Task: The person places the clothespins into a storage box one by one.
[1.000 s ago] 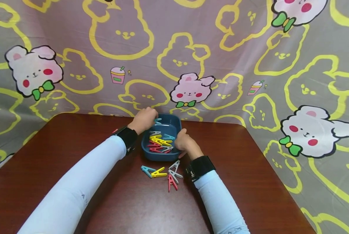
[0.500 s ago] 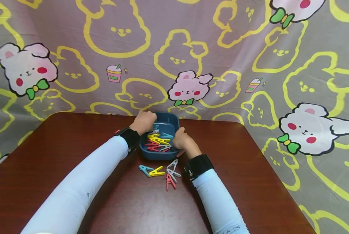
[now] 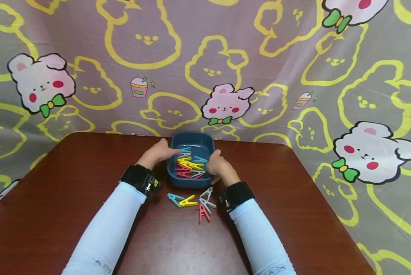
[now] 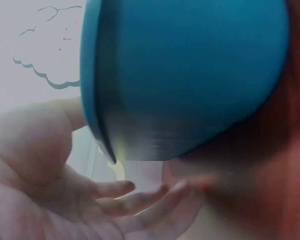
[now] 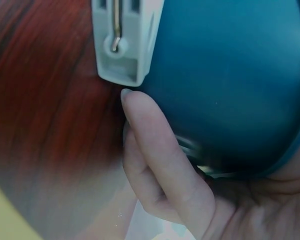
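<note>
A dark blue plastic box holds several clothespins in yellow, red, grey and blue. My left hand is at the box's left side, its thumb at the rim. In the left wrist view, the fingers of that hand stretch loosely below the box wall, with a gap between. My right hand grips the box's right side, thumb up by the rim. In the right wrist view, its fingers bend along the outer wall, close to a grey clothespin.
In front of the box, loose on the brown table, lie a blue clothespin, a yellow clothespin, two grey clothespins and a red clothespin. A patterned cloth hangs behind the table.
My left hand held a blue clothespin over the box; that clothespin now lies inside with the others. The hand has moved out to the box's left side. My right hand stays put.
</note>
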Motion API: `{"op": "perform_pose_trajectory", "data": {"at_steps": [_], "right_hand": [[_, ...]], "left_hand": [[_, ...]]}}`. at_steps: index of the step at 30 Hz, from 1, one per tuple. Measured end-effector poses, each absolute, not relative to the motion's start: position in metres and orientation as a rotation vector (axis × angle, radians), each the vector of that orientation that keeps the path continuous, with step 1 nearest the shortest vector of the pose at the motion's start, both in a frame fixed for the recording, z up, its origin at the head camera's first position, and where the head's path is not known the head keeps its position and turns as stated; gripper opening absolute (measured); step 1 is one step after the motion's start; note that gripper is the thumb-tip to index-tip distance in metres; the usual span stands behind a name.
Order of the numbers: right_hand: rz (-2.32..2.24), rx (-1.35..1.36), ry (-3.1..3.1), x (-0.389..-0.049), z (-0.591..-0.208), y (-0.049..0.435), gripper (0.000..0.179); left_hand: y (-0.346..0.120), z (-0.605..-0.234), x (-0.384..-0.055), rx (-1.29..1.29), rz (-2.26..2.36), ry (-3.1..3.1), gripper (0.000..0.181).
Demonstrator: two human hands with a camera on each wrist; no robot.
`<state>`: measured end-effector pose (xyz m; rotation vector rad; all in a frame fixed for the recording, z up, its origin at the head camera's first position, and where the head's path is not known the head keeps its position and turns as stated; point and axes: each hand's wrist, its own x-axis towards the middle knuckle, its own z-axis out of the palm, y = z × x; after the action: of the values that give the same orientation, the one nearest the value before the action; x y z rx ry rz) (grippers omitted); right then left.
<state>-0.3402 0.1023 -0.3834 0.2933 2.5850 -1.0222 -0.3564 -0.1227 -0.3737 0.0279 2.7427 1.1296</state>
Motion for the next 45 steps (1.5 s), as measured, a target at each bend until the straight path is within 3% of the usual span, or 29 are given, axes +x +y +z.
{"op": "perform_pose_trajectory", "data": {"at_steps": [2, 9, 25, 31, 34, 39, 45], "right_hand": [[-1.008, 0.292, 2.602, -0.340, -0.383, 0.104, 0.077], [-0.983, 0.302, 2.598, -0.339, -0.387, 0.103, 0.076], [-0.999, 0.248, 2.568, -0.338, -0.381, 0.107, 0.074], [-0.947, 0.109, 2.533, -0.336, -0.372, 0.120, 0.078], [-0.903, 0.023, 2.573, -0.332, -0.357, 0.130, 0.067], [-0.906, -0.198, 2.733, -0.321, -0.323, 0.147, 0.032], [-0.573, -0.615, 2.833, -0.308, -0.309, 0.169, 0.024]], "left_hand": [[-0.120, -0.375, -0.349, 0.017, 1.077, 2.674, 0.085], [-0.108, -0.390, -0.340, -0.078, 1.130, 2.624, 0.052], [-0.103, -0.392, -0.340, -0.157, 1.053, 2.710, 0.050], [-0.102, -0.396, -0.345, -0.167, 0.995, 2.755, 0.049], [-0.101, -0.396, -0.346, -0.162, 0.961, 2.773, 0.048], [-0.101, -0.389, -0.341, -0.162, 0.956, 2.773, 0.048], [-0.101, -0.399, -0.351, -0.180, 0.968, 2.762, 0.048]]}}
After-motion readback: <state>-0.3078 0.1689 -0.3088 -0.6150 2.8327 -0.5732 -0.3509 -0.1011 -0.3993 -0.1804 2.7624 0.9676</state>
